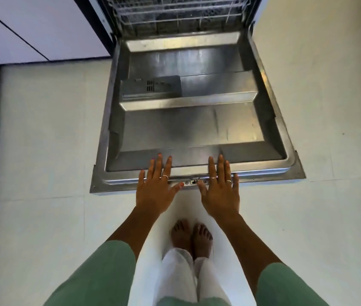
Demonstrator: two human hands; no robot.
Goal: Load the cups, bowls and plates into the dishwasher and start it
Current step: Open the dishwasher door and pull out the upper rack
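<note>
Door [197, 120] fully down, flat over the floor. Left hand [156, 188] and right hand [219, 191] both at its front edge, fingers straight and spread, gripping nothing. Rack [179, 12] partly visible inside, looks empty as far as I can tell. No cups, bowls or plates in view. My read: only the opening is done; loading, closing and starting all remain.

I see the dishwasher door [194, 120] lying flat before me, the rack [179, 12] behind it inside the machine. My left hand [156, 187] and right hand [219, 191] sit side by side over its near edge, either side of the latch [194, 181].
</note>
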